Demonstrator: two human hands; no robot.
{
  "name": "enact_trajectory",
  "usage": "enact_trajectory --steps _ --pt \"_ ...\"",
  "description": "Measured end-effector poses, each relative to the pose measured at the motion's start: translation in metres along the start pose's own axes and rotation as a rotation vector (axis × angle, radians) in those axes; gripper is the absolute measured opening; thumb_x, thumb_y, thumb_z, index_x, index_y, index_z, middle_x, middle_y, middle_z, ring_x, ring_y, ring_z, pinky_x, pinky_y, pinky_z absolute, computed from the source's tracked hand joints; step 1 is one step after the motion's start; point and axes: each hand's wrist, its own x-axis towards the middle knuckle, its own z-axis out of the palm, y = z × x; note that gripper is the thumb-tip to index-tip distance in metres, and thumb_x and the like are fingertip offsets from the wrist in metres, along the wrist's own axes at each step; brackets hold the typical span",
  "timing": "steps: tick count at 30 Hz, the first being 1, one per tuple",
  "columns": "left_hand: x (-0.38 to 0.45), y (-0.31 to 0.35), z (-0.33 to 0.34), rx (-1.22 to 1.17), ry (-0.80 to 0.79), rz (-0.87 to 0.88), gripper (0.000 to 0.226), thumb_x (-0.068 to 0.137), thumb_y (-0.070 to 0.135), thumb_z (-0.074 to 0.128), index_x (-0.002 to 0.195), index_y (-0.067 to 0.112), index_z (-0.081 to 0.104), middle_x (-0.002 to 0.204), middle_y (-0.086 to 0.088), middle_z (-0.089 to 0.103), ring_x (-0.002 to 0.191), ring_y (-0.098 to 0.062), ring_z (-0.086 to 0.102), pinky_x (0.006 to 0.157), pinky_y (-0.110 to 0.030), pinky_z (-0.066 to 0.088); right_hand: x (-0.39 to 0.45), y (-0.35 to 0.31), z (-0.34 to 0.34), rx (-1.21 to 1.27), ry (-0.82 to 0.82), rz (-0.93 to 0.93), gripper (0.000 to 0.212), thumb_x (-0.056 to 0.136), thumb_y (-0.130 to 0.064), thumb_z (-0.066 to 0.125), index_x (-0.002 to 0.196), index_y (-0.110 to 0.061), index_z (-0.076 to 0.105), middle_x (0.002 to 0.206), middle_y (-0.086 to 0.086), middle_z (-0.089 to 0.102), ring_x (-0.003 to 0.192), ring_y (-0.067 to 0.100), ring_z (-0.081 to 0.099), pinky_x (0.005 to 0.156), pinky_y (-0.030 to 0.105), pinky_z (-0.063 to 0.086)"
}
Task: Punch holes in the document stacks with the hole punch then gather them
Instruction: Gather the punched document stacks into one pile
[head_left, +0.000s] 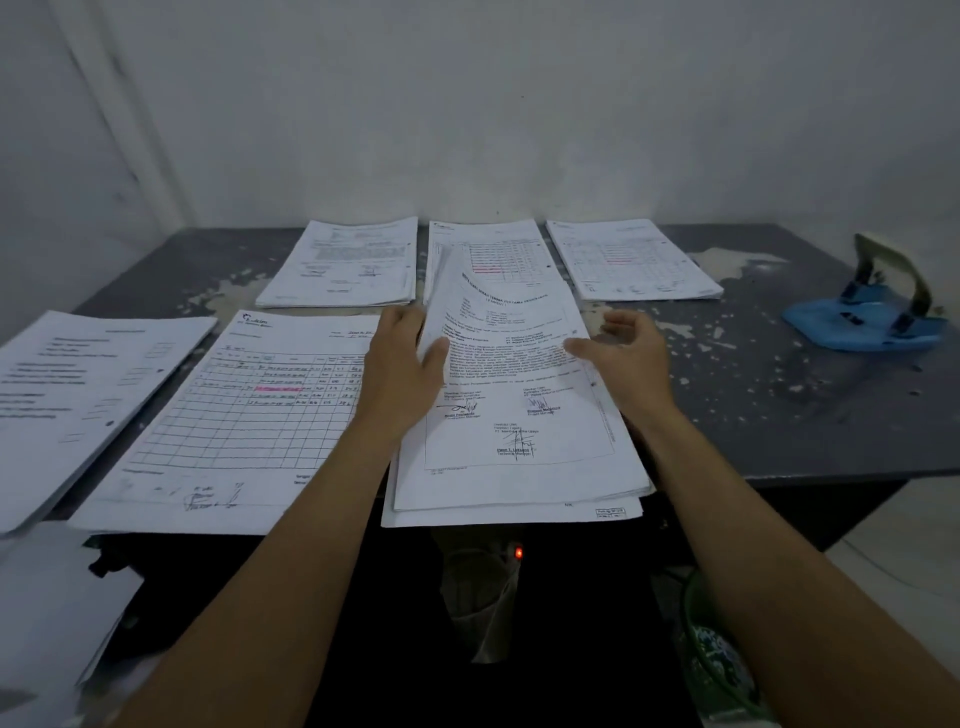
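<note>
Nearest, both bare forearms reach fwd over the desk edge to the white signed-letter document stack (514, 415), which overhangs the front edge of the worn dark grey table (779, 415) w/ its far end lifted. Left hand (402, 364) grips the stack's left edge, thumb curled over the top sheet, fingers underneath; right hand (626, 353) is relaxed w/ fingers loosely spread, thumb touching the right edge, not clamped. Left of it lie the white ruled-form stack w/ pink highlight (234, 410) and a white text-page stack at far left (78, 395). Beyond, three more white stacks in a back row: the left back stack (343, 262), the middle one w/ red rows (493, 244) partly covered by the lifted sheets, and the right back stack (631, 260). Dark dots along several edges look like punched holes, so punching seems largely done; gathering looks barely begun, approx five stacks left apart. The blue metal-handled hole punch (867, 312) sits idle far right. No containers visible; nothing to report inside any.
</note>
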Motion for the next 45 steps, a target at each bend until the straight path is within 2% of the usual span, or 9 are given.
enact_trajectory --steps 3,10,14,21,24,26,32,43,45 --pt "0.0 -0.001 0.0 0.007 0.014 0.018 0.034 0.093 0.023 0.064 0.12 0.003 0.06 0.12 -0.007 0.051 0.099 -0.015 0.053 0.08 -0.021 0.042 0.002 -0.001 -0.001 0.034 -0.054 0.077 0.07 0.068 -0.014 0.089 0.127 -0.009 0.052 0.102 -0.004 0.066 0.083 -0.001 0.066 0.059 0.009 0.05" --pt "-0.001 -0.002 -0.001 -0.024 0.02 0.032 0.03 0.088 0.019 0.071 0.114 0.005 0.066 0.122 -0.005 0.051 0.095 -0.009 0.054 0.079 -0.011 0.046 -0.007 0.003 0.005 -0.129 -0.097 -0.071 0.067 0.068 -0.016 0.09 0.124 -0.022 0.054 0.112 -0.002 0.07 0.087 -0.001 0.068 0.069 0.018 0.056" --pt "0.0 -0.003 -0.001 -0.038 0.039 0.001 0.033 0.086 0.018 0.073 0.115 0.005 0.066 0.122 -0.002 0.052 0.096 -0.005 0.054 0.072 0.003 0.038 -0.011 0.005 0.013 -0.488 -0.089 -0.236 0.071 0.07 -0.035 0.085 0.129 -0.024 0.046 0.103 -0.014 0.061 0.101 0.013 0.059 0.097 0.04 0.048" --pt "-0.001 -0.005 0.002 0.001 0.019 -0.004 0.034 0.086 0.022 0.074 0.113 0.003 0.065 0.117 0.001 0.049 0.096 -0.013 0.058 0.077 -0.022 0.053 -0.016 -0.003 0.012 -0.414 -0.224 -0.204 0.095 0.074 -0.023 0.085 0.145 -0.038 0.023 0.131 -0.006 0.055 0.116 0.015 0.053 0.096 0.035 0.048" --pt "0.0 -0.006 0.004 0.044 0.013 -0.018 0.035 0.086 0.025 0.074 0.112 0.003 0.066 0.116 0.002 0.048 0.092 -0.01 0.053 0.071 -0.014 0.045 -0.016 -0.013 0.011 -0.283 -0.32 -0.114 0.102 0.077 -0.006 0.08 0.151 -0.036 0.017 0.121 -0.013 0.05 0.108 0.009 0.055 0.077 0.013 0.049" --pt "0.0 -0.006 0.004 0.053 0.009 -0.03 0.034 0.086 0.026 0.073 0.111 0.003 0.066 0.117 0.003 0.048 0.091 -0.009 0.053 0.069 -0.01 0.04 -0.015 -0.024 0.01 -0.104 -0.333 0.022 0.104 0.076 0.004 0.077 0.152 -0.033 0.016 0.119 -0.011 0.052 0.103 0.009 0.059 0.063 0.014 0.052" --pt "0.0 -0.003 0.002 -0.006 0.024 -0.061 0.025 0.088 0.019 0.071 0.109 0.005 0.067 0.113 0.005 0.049 0.091 -0.008 0.053 0.065 -0.001 0.034 -0.011 -0.036 -0.002 0.282 -0.365 0.494 0.04 0.078 -0.002 0.076 0.116 0.005 0.066 0.114 0.021 0.07 0.102 0.037 0.069 0.095 0.052 0.053" --pt "-0.001 0.003 -0.005 -0.147 0.086 -0.101 0.033 0.096 0.031 0.06 0.122 0.012 0.059 0.122 -0.002 0.056 0.111 -0.016 0.055 0.095 -0.034 0.048 0.0 -0.055 -0.008 0.274 -0.467 0.335 0.045 0.08 0.015 0.067 0.121 -0.001 0.063 0.114 0.018 0.071 0.103 0.038 0.069 0.093 0.057 0.052" --pt "0.001 0.008 -0.008 -0.199 0.069 -0.118 0.025 0.098 0.037 0.054 0.114 0.018 0.055 0.113 0.0 0.06 0.103 -0.015 0.058 0.087 -0.033 0.05 0.005 -0.061 -0.011 0.291 -0.462 0.283 0.047 0.079 0.014 0.069 0.122 -0.003 0.063 0.115 0.016 0.071 0.103 0.037 0.069 0.092 0.056 0.053"
